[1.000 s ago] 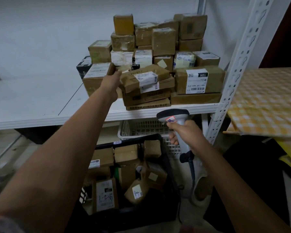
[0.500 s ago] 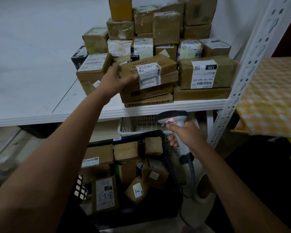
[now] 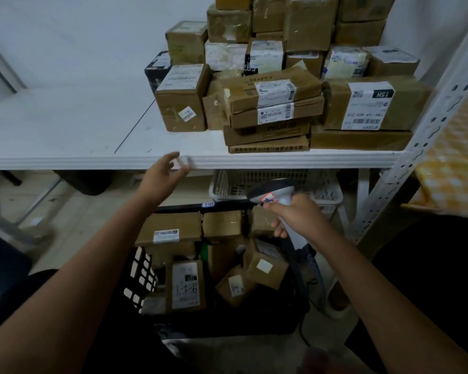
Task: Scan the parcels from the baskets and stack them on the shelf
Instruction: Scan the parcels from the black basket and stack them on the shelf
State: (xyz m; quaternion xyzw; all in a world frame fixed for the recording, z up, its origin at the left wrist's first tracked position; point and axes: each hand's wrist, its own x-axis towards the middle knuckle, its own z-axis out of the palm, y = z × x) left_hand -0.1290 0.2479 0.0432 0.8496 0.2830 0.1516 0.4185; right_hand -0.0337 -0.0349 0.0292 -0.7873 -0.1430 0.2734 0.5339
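**So, one more parcel shelved, hand heading back for the next**

So the flat brown parcel (image 3: 272, 90) with the white label is now sitting on top of the short stack of flat boxes near the front edge of the shelf (image 3: 65, 160), slightly tilted, and nobody's touching it. Half a second ago the left hand (image 3: 164, 172) was on its left end, nudging it into place; now that hand has let go and dropped to just in front of the shelf's front edge, fingers loosely spread, holding nothing. By the look of it this parcel is done and the hand is on its way back down for another.

The right hand (image 3: 295, 214) is wrapped around the grip of the scanner (image 3: 274, 191), which hangs below the shelf edge, same spot as before, head pointing left over the black basket (image 3: 138, 276). That basket has several parcels left in it, so the job is far from finished. A white basket (image 3: 327, 190) sits behind it, under the shelf; what's in it can't be seen.

Readable stuff: the big box (image 3: 373, 103) at the right end of the shelf has an upside-down label, "15H" in white on black, plus "15H-159-A03-210" or close, above a barcode. The shelved parcel has handwriting on top, too scrawly to read. A basket parcel (image 3: 185, 286) has a marker scribble like "1-2". The black basket's rim carries a small tag, upside down, maybe "1103".
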